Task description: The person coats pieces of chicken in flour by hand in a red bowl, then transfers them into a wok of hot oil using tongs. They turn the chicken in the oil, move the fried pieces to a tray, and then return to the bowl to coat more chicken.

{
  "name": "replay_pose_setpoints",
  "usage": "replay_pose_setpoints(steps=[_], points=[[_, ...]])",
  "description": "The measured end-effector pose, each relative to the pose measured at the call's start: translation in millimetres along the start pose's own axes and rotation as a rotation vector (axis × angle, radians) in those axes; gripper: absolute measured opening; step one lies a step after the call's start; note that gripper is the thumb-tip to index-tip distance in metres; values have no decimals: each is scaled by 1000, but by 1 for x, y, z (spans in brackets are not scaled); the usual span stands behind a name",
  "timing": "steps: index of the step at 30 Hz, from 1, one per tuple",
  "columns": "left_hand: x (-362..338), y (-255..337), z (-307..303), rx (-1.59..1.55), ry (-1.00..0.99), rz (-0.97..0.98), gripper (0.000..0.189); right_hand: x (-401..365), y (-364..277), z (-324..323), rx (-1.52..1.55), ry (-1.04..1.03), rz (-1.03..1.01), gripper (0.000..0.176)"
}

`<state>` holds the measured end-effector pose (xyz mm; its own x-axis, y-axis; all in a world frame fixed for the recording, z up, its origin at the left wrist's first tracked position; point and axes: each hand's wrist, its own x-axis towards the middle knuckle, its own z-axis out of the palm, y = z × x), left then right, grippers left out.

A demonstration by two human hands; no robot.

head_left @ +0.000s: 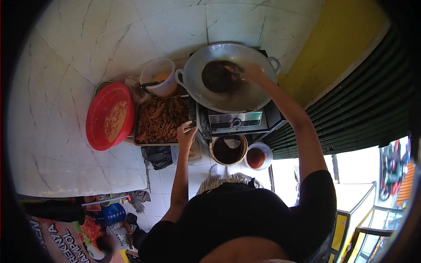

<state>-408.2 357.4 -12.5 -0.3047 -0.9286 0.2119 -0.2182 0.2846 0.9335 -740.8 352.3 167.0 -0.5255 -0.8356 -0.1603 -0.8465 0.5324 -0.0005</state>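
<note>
Right hand (253, 72): closed round spatula (234, 69), handle right, tip left in wok (219, 98).
Left hand (186, 133): fingers together on tray (153, 143) rim.

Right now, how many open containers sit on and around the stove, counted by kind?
Wok: 1
Tray: 1
Red basin: 1
White bucket: 1
Floor tubs: 2
Total: 6
</note>
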Motion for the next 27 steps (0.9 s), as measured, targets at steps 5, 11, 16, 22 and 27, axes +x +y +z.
replay_pose_setpoints(steps=[5,11,16,22,27], points=[[1,-5,-1,-3,-21,-26,39,8,-5,10,130,-26,-69,31],[1,-6,1,-12,8,14,37,-14,-12,-6,212,-222,-161,39],[1,-2,-1,-7,-1,5,37,-44,-6,-22,179,-254,-180,39],[1,1,-1,-3,-21,-5,38,-63,22,-41,252,-191,-176,38],[1,-3,-1,17,-17,-6,37,-79,39,-56,231,-182,-169,33]])
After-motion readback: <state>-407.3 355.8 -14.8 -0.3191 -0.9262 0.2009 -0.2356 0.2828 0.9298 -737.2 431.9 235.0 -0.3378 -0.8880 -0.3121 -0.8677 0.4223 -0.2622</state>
